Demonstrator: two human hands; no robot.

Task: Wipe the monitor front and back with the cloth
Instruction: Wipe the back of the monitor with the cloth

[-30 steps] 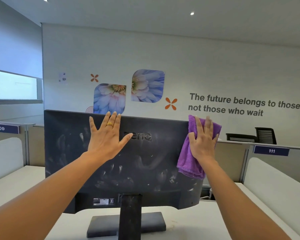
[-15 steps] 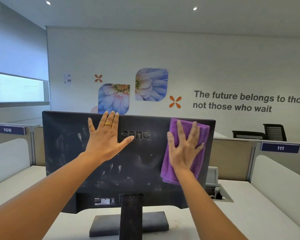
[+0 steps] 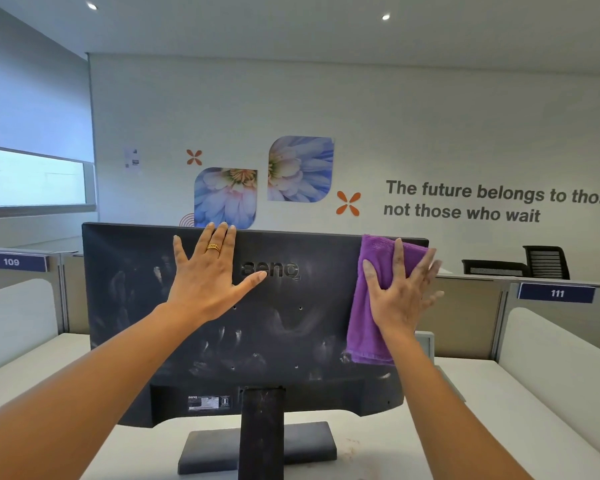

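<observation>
- Black flat-panel monitor (image 3: pixel 291 323) stands mid-frame on a white bench (image 3: pixel 499 427), its back side toward the camera; raised logo sits upper centre of the casing.
- Back casing is dusty, with pale smears and finger marks across the left and lower areas.
- Dark rectangular stand (image 3: pixel 260 441) carries the monitor: an upright neck at lower centre, a flat base resting on the bench.
- Left hand (image 3: pixel 208 282) lies flat against the upper middle of the back panel, fingers spread, fingertips reaching the top edge; grip fully open, nothing held. Gold ring (image 3: pixel 213 248) on one finger.
- Right hand (image 3: pixel 400 292) presses a purple terry cloth (image 3: pixel 368 306) against the upper right of the panel, just beside the right edge. Palm flat, fingers splayed and slightly blurred; the grip pins the cloth to the casing without closing around it.
- Cloth hangs folded below the palm, its lower edge reaching about the panel's mid-height.
- White label (image 3: pixel 208 402) sits lower left of the neck.
- Background: white wall with two blue flower panels (image 3: pixel 264 185) and grey lettering at right; black chairs (image 3: pixel 534 263) far right.
</observation>
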